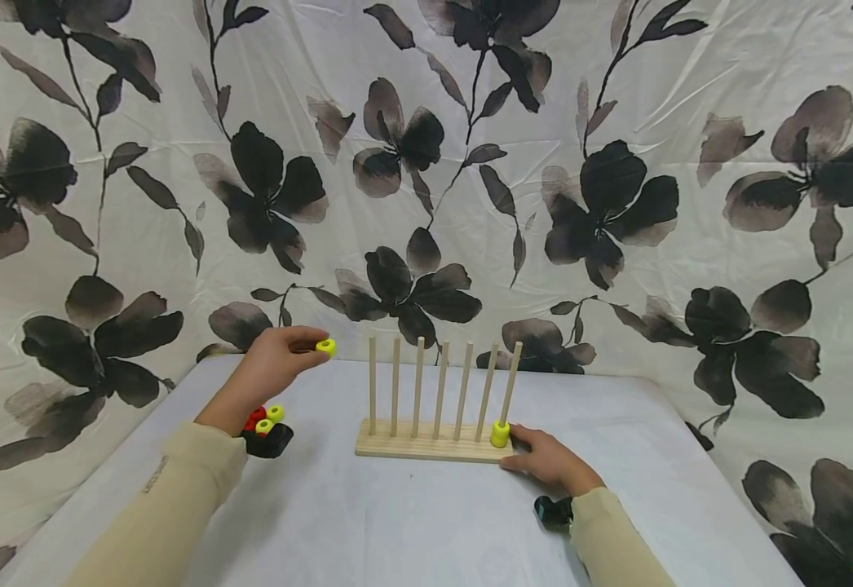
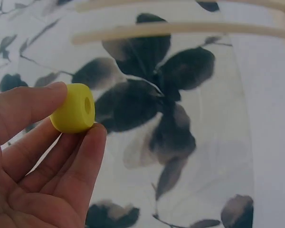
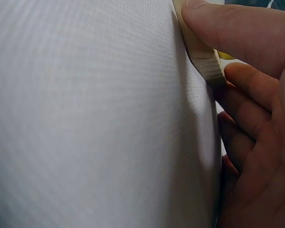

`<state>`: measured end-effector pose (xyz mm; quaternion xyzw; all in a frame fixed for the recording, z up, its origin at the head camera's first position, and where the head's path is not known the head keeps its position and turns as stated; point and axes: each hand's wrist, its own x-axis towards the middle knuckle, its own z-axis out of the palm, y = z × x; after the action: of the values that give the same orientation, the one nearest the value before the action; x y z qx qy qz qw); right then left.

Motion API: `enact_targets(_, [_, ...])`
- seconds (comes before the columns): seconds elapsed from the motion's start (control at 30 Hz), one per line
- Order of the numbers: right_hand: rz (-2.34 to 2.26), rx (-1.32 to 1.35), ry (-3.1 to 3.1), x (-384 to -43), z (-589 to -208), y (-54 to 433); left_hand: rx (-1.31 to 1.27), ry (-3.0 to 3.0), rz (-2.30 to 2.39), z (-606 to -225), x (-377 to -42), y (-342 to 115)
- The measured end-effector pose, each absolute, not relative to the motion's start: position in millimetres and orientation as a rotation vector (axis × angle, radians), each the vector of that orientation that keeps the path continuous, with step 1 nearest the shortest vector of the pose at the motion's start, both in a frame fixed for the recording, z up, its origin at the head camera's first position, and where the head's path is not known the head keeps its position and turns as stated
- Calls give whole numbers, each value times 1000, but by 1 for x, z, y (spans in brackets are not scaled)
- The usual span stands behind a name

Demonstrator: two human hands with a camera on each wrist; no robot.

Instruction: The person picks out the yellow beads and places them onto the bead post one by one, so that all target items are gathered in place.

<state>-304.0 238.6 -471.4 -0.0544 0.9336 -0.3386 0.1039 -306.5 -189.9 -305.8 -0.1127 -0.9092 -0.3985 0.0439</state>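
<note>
In the head view my left hand (image 1: 280,356) pinches a yellow bead (image 1: 326,348) in the air, left of the wooden peg stand (image 1: 434,447). The left wrist view shows this bead (image 2: 75,109) between thumb and fingertips, its hole facing sideways. My right hand (image 1: 551,462) grips the right end of the stand's base, thumb at the front and fingers behind. Close up, that base end (image 3: 206,64) lies between thumb and fingers in the right wrist view. Yellow beads (image 1: 500,434) sit low on the rightmost peg (image 1: 512,383); the other pegs are bare.
Red beads (image 1: 256,417) and yellow beads (image 1: 275,413) lie on the white table (image 1: 397,522) by my left wrist, partly hidden by it. Each wrist wears a black device. A floral cloth (image 1: 397,204) hangs behind the table.
</note>
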Motion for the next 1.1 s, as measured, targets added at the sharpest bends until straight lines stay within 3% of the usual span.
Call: enact_targets(1.1, [-1004, -154, 2740, -304, -471, 239, -571, -2664, -1467, -255, -307, -99])
